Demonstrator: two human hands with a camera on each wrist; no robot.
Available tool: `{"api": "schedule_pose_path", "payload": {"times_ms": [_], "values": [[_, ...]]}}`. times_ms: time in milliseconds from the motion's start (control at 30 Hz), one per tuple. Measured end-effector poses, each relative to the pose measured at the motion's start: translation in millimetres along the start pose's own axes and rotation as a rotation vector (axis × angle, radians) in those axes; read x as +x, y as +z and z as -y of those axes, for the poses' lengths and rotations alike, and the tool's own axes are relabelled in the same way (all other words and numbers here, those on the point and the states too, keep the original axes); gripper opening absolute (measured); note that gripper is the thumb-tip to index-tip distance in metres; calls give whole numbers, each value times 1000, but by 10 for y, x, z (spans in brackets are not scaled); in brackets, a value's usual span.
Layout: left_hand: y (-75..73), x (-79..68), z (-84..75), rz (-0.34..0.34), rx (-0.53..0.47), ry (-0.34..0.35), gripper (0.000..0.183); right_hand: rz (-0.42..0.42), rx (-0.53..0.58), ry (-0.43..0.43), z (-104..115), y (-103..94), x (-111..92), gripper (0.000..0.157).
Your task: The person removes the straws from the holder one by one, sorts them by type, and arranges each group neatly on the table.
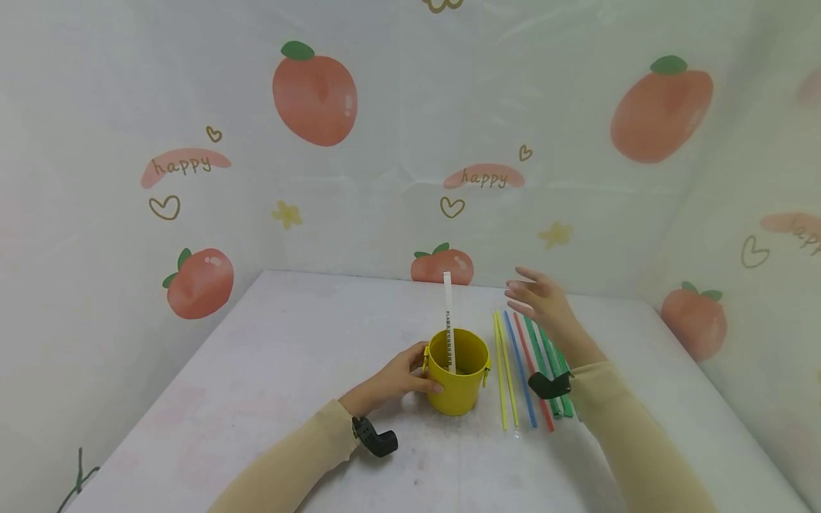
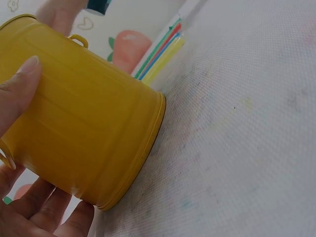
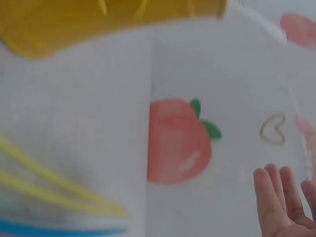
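My left hand [image 1: 399, 375] grips a small yellow bucket [image 1: 454, 396] from its left side. In the left wrist view the thumb lies along the bucket's wall [image 2: 94, 113] and the fingers curve around the other side. The bucket stands upright on the table, with handle loops on two sides. A straw in a white printed paper wrapper [image 1: 448, 303] leans inside it, its top well above the rim. My right hand [image 1: 545, 308] is raised above the far end of the loose straws, fingers spread, holding nothing; in the right wrist view its fingers [image 3: 269, 197] extend apart.
Right of the bucket, straws lie side by side on the white table [image 1: 308, 370]: two yellow [image 1: 500, 377], one blue [image 1: 521, 374], one red [image 1: 524, 349] and several green strips [image 1: 556, 356]. A fruit-printed curtain [image 1: 385, 178] hangs behind the table.
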State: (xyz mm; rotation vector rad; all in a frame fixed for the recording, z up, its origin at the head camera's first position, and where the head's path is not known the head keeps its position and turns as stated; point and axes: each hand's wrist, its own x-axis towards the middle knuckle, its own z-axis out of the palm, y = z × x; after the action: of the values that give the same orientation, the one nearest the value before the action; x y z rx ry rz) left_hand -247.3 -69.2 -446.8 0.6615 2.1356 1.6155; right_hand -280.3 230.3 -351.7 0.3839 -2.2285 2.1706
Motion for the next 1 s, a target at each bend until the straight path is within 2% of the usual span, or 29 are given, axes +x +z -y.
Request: {"api": "schedule_pose_path", "payload": {"times_ms": [200, 433, 667, 1000], "values": [[1, 4, -6, -2, 1, 3, 67, 61, -74, -23, 53, 324, -20, 62], [2, 10, -5, -7, 13, 6, 68, 139, -91, -5, 27, 553, 3, 63], [-8, 12, 12, -2, 13, 10, 69, 194, -160, -1, -30, 657, 60, 58], [-10, 19, 35, 1, 5, -3, 69, 258, -280, 69, -66, 709, 101, 51]]}}
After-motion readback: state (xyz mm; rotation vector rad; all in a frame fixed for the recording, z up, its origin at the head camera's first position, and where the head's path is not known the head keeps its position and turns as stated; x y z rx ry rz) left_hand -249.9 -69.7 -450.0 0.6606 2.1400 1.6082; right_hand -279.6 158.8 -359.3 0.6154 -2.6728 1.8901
